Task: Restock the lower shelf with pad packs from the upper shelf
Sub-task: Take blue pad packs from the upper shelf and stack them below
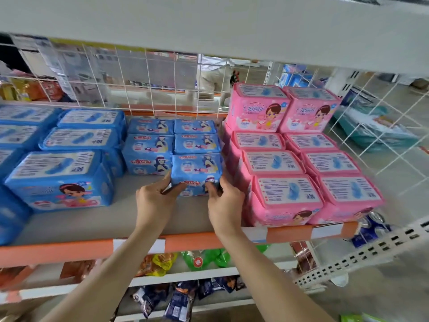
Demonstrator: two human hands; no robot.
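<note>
Head camera view, looking forward and slightly down into a shop shelf. The landmark is a small blue pad pack near the middle of the picture, resting on the grey shelf board with the orange front strip.

Both hands hold this pack. The left hand grips its lower left corner with curled fingers and thumb. The right hand grips its lower right corner the same way. Gripping both corners probably keeps the soft pack square and steady while it is handled.

Directly behind the pack and to its left, more small blue packs sit in two neat columns, so the held pack forms the front of the right column. Whether it is being set down or lifted away cannot be told.

Touching or just beside the pack's right side stand stacked pink pad packs, faces forward for shoppers. Well to its left are larger blue pad packs. The bare shelf board lies in front of the pack and to its left, room for more stock.

Behind the pack runs a white wire mesh back panel. Above it is the pale underside of a higher shelf. Below it, a lower shelf holds green and yellow snack bags.
</note>
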